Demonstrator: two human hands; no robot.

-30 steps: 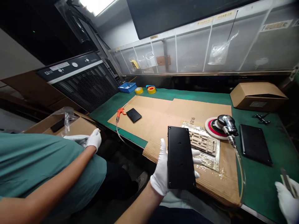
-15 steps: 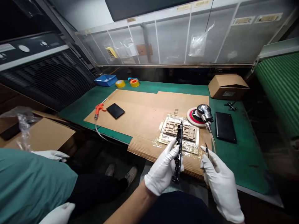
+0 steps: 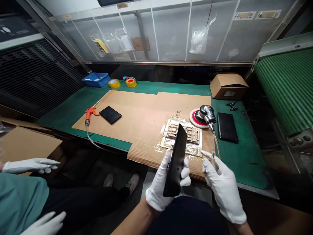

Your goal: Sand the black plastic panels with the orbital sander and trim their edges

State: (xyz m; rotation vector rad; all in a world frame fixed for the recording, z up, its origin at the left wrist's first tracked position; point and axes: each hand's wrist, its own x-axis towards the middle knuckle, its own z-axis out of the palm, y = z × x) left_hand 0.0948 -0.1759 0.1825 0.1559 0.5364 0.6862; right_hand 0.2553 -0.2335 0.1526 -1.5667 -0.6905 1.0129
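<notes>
My left hand (image 3: 161, 182), in a white glove, grips a long black plate (image 3: 176, 160) and holds it tilted over my lap at the bench's front edge. My right hand (image 3: 223, 186), also gloved, is closed on a thin small blade tool (image 3: 213, 157) just right of the plate. Behind the plate, a tan fixture with raised blocks (image 3: 193, 134) lies on shiny film on the cardboard sheet (image 3: 146, 111). A pneumatic sander (image 3: 204, 114) with a red pad rests beyond the fixture.
Another black plate (image 3: 227, 126) lies on the green mat right of the sander. A small black square plate (image 3: 110, 114) and an orange air gun (image 3: 88, 115) lie at the left. Tape rolls (image 3: 123, 83), a blue tray (image 3: 96, 79) and a cardboard box (image 3: 229, 86) stand at the back. A co-worker's gloved hand (image 3: 31, 164) rests at the left.
My left hand turned the black plate from face-up to edge-on, then to a tilt. My right hand came in from the far right with the thin tool. The view swung right.
</notes>
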